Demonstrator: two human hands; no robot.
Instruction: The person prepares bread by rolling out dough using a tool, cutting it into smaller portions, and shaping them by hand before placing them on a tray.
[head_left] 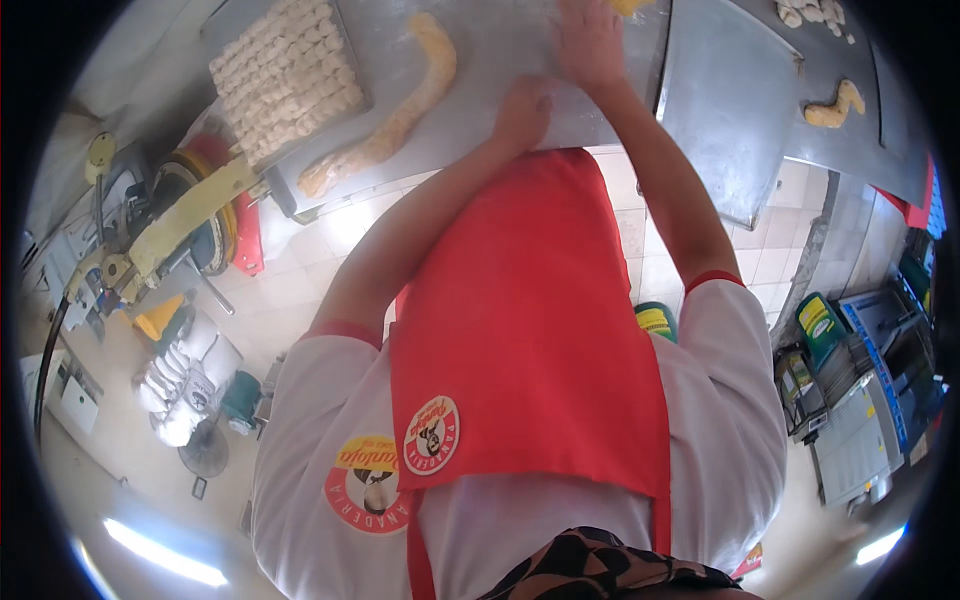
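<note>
My left hand (524, 112) is curled closed on the near edge of the metal table (490, 40); whatever may be in its fingers is hidden. Farther in and to the right, my right hand (588, 45) lies back-up over the tabletop with its fingers reaching toward the top of the picture. Just beyond it a bit of yellowish dough (630, 6) shows, partly cut off by the picture's edge. Left of my hands, a long, bent rope of dough (405, 105) lies on the table, touched by neither hand.
At the left a board holds rows of small pale dough pieces (285, 80). A flat metal tray (725, 100) lies at the right, overhanging the table's edge. Beyond it are a curved dough piece (835, 106) and several dough lumps (812, 12). A yellowed machine arm (195, 215) stands lower left.
</note>
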